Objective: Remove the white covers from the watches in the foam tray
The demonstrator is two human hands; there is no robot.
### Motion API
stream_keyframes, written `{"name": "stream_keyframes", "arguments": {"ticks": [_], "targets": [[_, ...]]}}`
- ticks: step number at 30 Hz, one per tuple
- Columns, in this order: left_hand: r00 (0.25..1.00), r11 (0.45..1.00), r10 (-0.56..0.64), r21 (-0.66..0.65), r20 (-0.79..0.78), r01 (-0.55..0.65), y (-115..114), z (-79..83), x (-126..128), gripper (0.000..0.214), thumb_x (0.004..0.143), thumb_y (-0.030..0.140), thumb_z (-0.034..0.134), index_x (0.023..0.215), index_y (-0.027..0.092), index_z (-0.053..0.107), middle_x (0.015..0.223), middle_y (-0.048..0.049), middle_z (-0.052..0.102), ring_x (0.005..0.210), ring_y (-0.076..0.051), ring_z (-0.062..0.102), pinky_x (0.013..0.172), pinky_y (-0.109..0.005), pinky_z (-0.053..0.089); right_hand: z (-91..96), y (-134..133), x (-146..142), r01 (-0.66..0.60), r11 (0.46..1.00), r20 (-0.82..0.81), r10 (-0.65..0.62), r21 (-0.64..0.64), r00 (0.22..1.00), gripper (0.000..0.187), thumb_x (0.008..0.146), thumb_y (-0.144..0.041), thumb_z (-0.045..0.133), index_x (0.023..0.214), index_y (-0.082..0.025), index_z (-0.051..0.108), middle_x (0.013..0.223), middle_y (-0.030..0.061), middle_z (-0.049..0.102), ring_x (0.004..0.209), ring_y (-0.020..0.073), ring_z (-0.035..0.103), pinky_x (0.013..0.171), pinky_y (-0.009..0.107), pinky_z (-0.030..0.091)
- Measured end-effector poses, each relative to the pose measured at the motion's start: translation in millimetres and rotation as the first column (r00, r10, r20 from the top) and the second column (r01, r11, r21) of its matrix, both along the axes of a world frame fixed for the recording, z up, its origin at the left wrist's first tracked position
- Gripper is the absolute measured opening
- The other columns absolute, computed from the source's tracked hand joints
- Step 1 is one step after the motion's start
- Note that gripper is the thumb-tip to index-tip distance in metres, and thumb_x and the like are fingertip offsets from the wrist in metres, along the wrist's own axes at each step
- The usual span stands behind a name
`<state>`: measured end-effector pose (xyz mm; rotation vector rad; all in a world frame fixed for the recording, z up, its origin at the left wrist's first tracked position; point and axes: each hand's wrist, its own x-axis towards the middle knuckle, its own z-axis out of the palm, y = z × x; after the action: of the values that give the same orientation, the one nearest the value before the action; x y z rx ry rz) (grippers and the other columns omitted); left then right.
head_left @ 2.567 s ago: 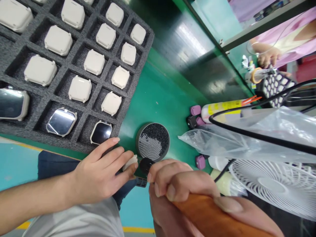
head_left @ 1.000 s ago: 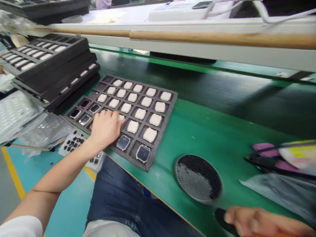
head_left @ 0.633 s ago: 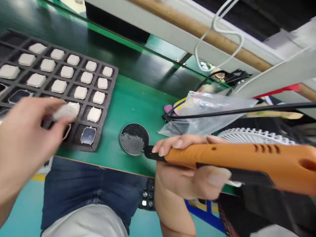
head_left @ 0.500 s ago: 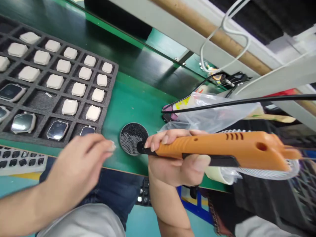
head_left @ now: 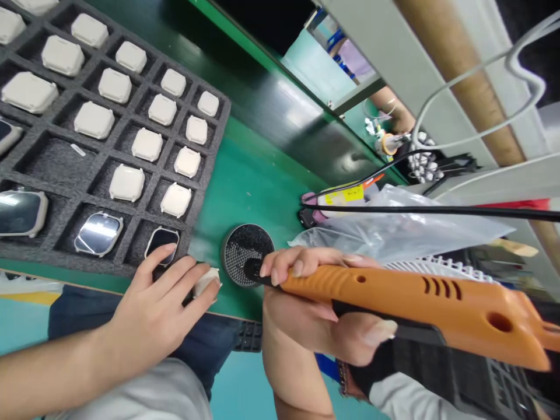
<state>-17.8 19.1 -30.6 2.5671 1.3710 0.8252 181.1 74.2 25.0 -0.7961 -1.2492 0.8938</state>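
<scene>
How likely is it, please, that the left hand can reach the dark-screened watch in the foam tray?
Likely yes: the left hand sits right beside the dark-screened watch, nothing between them, though it holds a white piece.

The left hand (head_left: 153, 303) pinches a small off-white rounded-square cap (head_left: 206, 282) at its fingertips, the index finger just beside a dark-faced watch (head_left: 161, 245) in a foam tray (head_left: 48, 157). The right hand (head_left: 306, 326) grips a long orange tool (head_left: 406, 309), fingers wrapped over the handle. The tool lies nearly level, its black tip (head_left: 252, 269) pointing left over the near rim of a round bristled dish (head_left: 245, 248) on the green worktop (head_left: 249, 175).
</scene>
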Motion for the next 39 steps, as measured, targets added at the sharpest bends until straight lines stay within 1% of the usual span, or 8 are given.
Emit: {"name": "stream_keyframes", "arguments": {"ticks": [5,12,18,22,25,28,33,39], "targets": [[0.999,1.000,0.009,-0.004,0.039,-0.009,-2,-7.8,0,0.029,0.092,0.033,0.073,0.121,0.033,0.075,0.131,0.0062,0.072,0.126,-0.014,0.061,0.137,-0.049,0.022,-2.7,0,7,-0.043,0.999,0.075,0.041,0.026,0.996,0.045,0.103,-0.059,0.037,0.134,-0.028,0.049,0.091,-0.0004,0.046,0.072,0.0096,0.059,0.060,0.031,0.054],[0.999,1.000,-0.003,-0.024,0.053,0.004,0,-6.1,0,0.029,0.092,0.031,0.070,0.121,0.034,0.075,0.132,0.0072,0.071,0.125,-0.015,0.061,0.136,-0.051,0.023,-4.6,2,3,-0.007,0.998,0.077,0.002,0.069,0.997,0.047,0.102,-0.061,0.038,0.132,-0.027,0.053,0.088,-0.0002,0.046,0.069,0.0091,0.058,0.056,0.029,0.053],[0.997,0.998,-0.055,-0.023,0.056,0.056,1,-5.7,-2,0.036,0.090,0.030,0.068,0.126,0.032,0.073,0.132,0.0060,0.071,0.124,-0.017,0.059,0.135,-0.053,0.023,28.8,-19,1,0.035,0.990,0.044,-0.029,-0.135,0.999,0.043,0.099,-0.062,0.048,0.126,-0.029,0.056,0.090,0.0008,0.047,0.077,0.0145,0.061,0.068,0.039,0.055],[0.997,0.997,-0.065,-0.034,0.051,0.066,2,-5.9,-2,0.035,0.090,0.030,0.067,0.124,0.031,0.074,0.132,0.0053,0.070,0.124,-0.018,0.059,0.135,-0.052,0.023,41.9,-30,-9,0.014,0.989,0.069,-0.004,-0.148,0.998,0.033,0.105,-0.045,0.038,0.128,-0.027,0.054,0.088,0.0011,0.049,0.079,0.0141,0.061,0.070,0.038,0.054],[0.996,0.997,-0.066,-0.034,0.055,0.068,3,-6.2,-2,0.034,0.091,0.032,0.065,0.124,0.030,0.074,0.128,0.0027,0.071,0.122,-0.018,0.059,0.135,-0.053,0.022,38.1,-31,-17,-0.014,0.985,0.065,0.025,-0.173,0.998,0.032,0.107,-0.038,0.028,0.128,-0.025,0.050,0.088,0.0016,0.051,0.080,0.0150,0.062,0.070,0.041,0.055],[0.996,0.997,-0.071,-0.033,0.059,0.073,3,-6.8,-2,0.034,0.091,0.032,0.064,0.124,0.029,0.073,0.126,0.0009,0.071,0.122,-0.018,0.059,0.135,-0.053,0.022,31.4,-28,-23,-0.047,0.993,0.056,0.053,-0.110,0.997,0.032,0.106,-0.044,0.034,0.126,-0.023,0.047,0.088,0.0015,0.050,0.079,0.0146,0.060,0.066,0.039,0.055],[0.996,0.997,-0.066,-0.041,0.064,0.068,3,-7.2,-2,0.033,0.091,0.032,0.063,0.123,0.029,0.073,0.127,0.0008,0.070,0.122,-0.018,0.059,0.136,-0.051,0.021,28.1,-23,-26,-0.053,0.989,0.050,0.061,-0.137,0.997,0.032,0.105,-0.035,0.025,0.123,-0.023,0.049,0.085,0.0020,0.051,0.077,0.0143,0.060,0.066,0.038,0.055],[0.995,0.996,-0.074,-0.047,0.072,0.077,3,-7.9,-2,0.035,0.092,0.034,0.062,0.124,0.028,0.073,0.128,0.0001,0.070,0.123,-0.018,0.058,0.136,-0.050,0.020,26.6,-27,-23,-0.072,0.986,0.080,0.085,-0.151,0.993,0.031,0.106,-0.037,0.027,0.126,-0.024,0.046,0.089,0.0020,0.050,0.080,0.0147,0.061,0.067,0.039,0.055]]}}
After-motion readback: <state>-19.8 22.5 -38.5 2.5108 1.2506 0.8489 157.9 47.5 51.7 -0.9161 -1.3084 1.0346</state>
